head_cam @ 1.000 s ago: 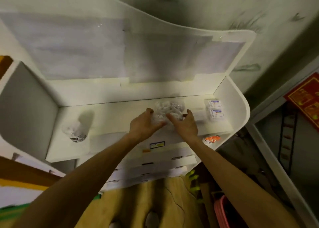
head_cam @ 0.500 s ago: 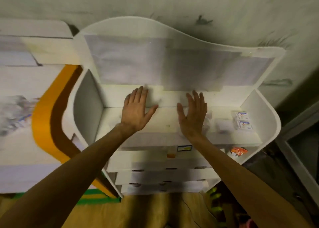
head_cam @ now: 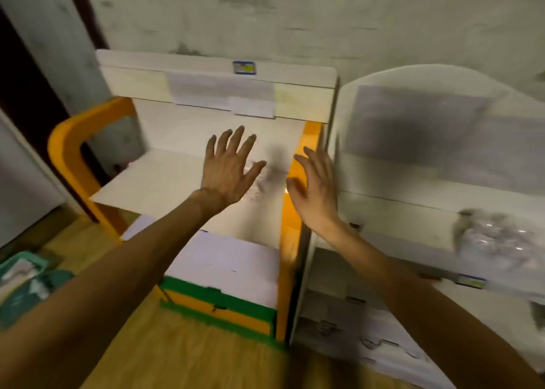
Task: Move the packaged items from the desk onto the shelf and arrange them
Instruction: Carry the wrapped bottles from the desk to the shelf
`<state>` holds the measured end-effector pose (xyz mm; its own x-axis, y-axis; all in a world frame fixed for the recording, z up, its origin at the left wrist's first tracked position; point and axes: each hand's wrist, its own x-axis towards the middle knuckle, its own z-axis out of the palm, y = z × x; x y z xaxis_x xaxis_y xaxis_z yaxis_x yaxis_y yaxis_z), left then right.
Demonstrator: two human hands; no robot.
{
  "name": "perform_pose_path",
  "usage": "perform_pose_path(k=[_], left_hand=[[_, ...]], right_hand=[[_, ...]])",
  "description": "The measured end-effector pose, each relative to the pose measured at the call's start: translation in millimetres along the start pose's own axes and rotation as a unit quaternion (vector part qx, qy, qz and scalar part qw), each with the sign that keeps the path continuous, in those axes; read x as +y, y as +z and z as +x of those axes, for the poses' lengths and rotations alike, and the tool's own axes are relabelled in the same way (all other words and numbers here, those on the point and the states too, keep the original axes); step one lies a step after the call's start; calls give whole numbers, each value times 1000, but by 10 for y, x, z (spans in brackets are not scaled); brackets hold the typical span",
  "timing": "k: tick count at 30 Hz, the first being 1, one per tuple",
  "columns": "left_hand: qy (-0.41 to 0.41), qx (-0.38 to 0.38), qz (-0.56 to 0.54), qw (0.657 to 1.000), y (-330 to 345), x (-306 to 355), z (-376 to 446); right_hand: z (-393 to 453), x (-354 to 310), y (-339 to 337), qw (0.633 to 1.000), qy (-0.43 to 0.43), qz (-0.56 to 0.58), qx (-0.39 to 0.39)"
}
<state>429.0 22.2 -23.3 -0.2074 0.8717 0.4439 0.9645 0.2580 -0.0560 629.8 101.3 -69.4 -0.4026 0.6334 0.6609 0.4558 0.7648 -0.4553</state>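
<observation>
My left hand hovers open, fingers spread, over the white top of the orange-framed desk. A clear plastic package lies on that top just right of the left hand, partly hidden by it. My right hand is open too, in front of the desk's orange right post and beside the white shelf. Both hands hold nothing. A clear bag of packaged items rests on the shelf at the far right, blurred.
Green and orange drawers sit under the desk top. White drawers stack below the shelf. A teal basket stands on the wooden floor at left. A grey wall runs behind both pieces.
The view has swung left from the shelf to the orange desk. Both hands let go of the clear bag on the shelf and moved left, open, over the desk.
</observation>
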Motion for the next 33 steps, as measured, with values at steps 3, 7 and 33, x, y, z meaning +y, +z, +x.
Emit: perform_pose_path(k=[3,7,33], left_hand=[[-51,-73,18,996,55,-813,-493],[-103,-156,15,982,37,-1441,-704],[2,-229,-96,969,1658,-3102,431]], right_hand=[[-77,-628,514,998,-43,46,-26],[-52,-1031,1050,992,-22,84,-92],[1007,-644,3570,971,135,-17,-196]])
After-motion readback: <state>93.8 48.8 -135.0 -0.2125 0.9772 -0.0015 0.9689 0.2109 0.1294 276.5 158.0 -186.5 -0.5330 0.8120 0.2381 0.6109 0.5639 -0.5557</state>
